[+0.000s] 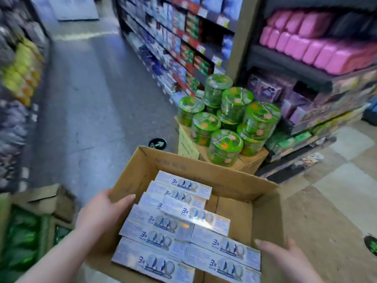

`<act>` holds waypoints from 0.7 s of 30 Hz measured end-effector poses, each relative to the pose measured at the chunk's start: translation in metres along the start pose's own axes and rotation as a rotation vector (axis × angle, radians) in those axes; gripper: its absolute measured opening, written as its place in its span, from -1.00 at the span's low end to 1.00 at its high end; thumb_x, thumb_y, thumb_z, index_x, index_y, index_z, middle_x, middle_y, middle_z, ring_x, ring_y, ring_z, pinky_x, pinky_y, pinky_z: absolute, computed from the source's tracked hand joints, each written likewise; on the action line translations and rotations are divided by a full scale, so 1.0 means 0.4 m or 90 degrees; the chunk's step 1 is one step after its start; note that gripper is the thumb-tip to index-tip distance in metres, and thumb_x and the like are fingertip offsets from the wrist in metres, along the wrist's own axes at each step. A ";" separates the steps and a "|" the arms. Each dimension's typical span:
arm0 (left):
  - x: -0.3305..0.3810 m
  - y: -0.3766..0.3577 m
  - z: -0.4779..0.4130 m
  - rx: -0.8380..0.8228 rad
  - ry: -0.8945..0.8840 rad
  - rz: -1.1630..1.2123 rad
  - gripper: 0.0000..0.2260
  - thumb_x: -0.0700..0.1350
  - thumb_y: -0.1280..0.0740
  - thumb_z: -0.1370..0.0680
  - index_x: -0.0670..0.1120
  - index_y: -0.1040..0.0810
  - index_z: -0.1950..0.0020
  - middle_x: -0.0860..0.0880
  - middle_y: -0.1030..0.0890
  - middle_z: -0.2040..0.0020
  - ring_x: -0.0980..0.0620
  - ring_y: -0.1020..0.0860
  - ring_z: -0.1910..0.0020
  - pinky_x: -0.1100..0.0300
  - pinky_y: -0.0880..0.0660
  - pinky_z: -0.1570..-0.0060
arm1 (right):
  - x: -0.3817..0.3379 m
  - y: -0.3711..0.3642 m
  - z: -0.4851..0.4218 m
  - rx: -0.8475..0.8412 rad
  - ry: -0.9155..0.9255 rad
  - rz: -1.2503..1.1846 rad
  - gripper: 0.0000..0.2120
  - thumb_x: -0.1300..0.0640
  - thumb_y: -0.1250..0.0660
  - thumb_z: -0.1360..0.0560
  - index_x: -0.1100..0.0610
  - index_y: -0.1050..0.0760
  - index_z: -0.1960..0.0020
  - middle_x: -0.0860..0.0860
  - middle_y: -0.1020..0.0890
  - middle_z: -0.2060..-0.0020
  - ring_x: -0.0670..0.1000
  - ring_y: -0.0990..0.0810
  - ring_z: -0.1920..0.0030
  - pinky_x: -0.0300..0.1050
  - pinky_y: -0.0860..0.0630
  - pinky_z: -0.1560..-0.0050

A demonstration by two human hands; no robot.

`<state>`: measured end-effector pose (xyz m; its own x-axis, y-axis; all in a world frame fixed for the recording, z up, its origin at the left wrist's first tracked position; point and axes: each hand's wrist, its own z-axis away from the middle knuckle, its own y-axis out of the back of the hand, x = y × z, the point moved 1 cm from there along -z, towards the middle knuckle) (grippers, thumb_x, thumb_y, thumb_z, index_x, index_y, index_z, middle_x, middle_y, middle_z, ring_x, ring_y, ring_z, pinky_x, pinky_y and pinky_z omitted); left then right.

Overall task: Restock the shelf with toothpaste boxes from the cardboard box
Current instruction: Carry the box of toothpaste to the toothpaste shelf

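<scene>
An open cardboard box [204,170] fills the lower middle of the head view, carried in front of me. Several white and blue toothpaste boxes [179,227] lie flat inside it, stacked mostly on its left side. My left hand [102,211] grips the box's left wall, thumb over the rim. My right hand [285,254] grips the right wall, thumb inside the rim. A shelf with toothpaste boxes [183,48] runs along the aisle's right side, further ahead.
Stacked green round tubs [228,119] sit on cartons just past the box. To the right, an end shelf [318,72] holds pink packs. Green packs in a carton [26,231] are at lower left. The grey aisle floor [85,99] runs ahead between shelves.
</scene>
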<state>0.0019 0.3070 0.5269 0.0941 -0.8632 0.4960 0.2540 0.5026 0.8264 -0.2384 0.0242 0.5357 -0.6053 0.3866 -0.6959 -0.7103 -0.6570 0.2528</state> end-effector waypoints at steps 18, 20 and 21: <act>-0.292 0.657 -0.639 0.132 0.063 -0.019 -0.53 0.41 -0.25 -0.32 0.01 -0.33 0.15 0.02 -0.52 0.25 -0.08 -0.53 0.15 0.10 -0.51 0.11 | -0.512 -0.894 0.002 -0.142 0.088 0.073 -0.29 0.22 -0.49 -0.31 0.27 -0.23 -0.36 0.34 -0.57 -0.09 0.26 -0.64 0.16 0.12 -0.62 0.29; -0.305 0.695 -0.709 0.144 0.059 -0.029 -0.47 0.42 -0.24 -0.32 -0.02 -0.38 0.05 -0.01 -0.54 0.20 -0.09 -0.53 0.13 0.09 -0.52 0.08 | -0.568 -0.961 -0.006 -0.148 0.106 0.085 -0.41 0.24 -0.46 -0.34 0.30 -0.30 -0.28 0.34 -0.59 -0.02 0.25 -0.64 0.19 0.06 -0.59 0.29; -0.314 0.709 -0.748 0.150 0.062 -0.031 -0.40 0.43 -0.23 -0.30 -0.05 -0.43 -0.03 -0.03 -0.56 0.19 -0.09 -0.55 0.12 0.07 -0.53 0.07 | -0.595 -0.992 -0.005 -0.143 0.115 0.090 -0.49 0.24 -0.45 -0.35 0.30 -0.34 -0.23 0.34 -0.61 0.02 0.24 -0.64 0.21 0.06 -0.59 0.27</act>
<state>0.3500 0.5436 0.6192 0.1829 -0.8812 0.4358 0.0305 0.4482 0.8934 0.1883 0.1914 0.5997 -0.6044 0.1724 -0.7778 -0.5139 -0.8304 0.2152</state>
